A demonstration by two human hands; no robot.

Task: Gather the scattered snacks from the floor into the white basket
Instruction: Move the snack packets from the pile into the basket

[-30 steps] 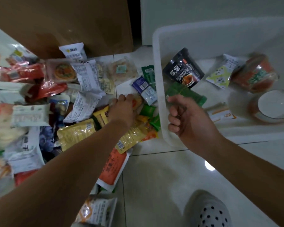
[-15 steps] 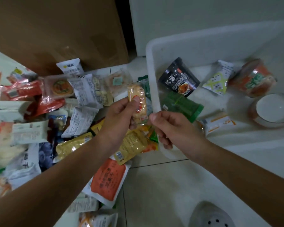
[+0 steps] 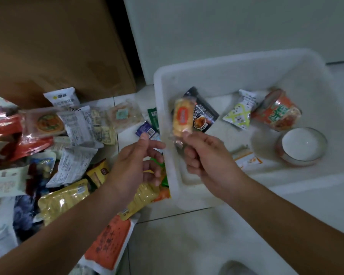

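Snack [image 3: 182,118] — yellow, clear-wrapped, orange label.

- Dim, flat indoor light with a greenish-grey cast.
- Soft throughout; motion blur on the yellow snack packet [image 3: 182,118] and both hands.
- Faint glare on shiny wrappers [image 3: 63,199].
- Wide-angle bending at edges.
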